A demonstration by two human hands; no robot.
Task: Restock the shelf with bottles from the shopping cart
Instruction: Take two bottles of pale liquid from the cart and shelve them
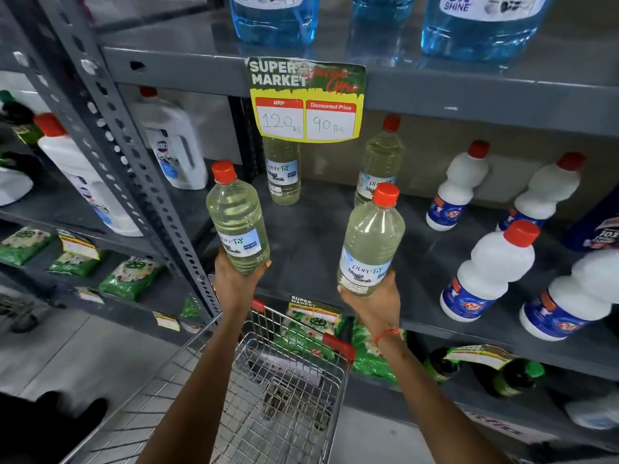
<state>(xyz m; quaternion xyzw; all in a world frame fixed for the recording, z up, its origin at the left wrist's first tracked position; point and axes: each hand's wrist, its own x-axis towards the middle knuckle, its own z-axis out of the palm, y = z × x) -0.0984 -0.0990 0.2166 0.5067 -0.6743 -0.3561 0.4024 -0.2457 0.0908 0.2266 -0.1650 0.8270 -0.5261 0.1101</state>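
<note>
My left hand (234, 283) grips the base of a clear bottle (236, 216) of pale yellow liquid with a red cap, held upright at the front left of the grey shelf (308, 249). My right hand (371, 303) holds a second bottle (371, 242) of the same kind, upright over the shelf's front edge. Two matching bottles stand at the back of the shelf, one (282, 172) under the price sign and one (380, 162) to its right. The wire shopping cart (288, 380) sits below my arms; its basket looks empty.
White bottles with red caps (489, 269) stand on the right of the same shelf. A yellow price sign (306, 102) hangs from the shelf above, which carries big blue bottles (482, 25). A perforated steel upright (134, 169) borders the left. Green packets (130, 277) fill lower shelves.
</note>
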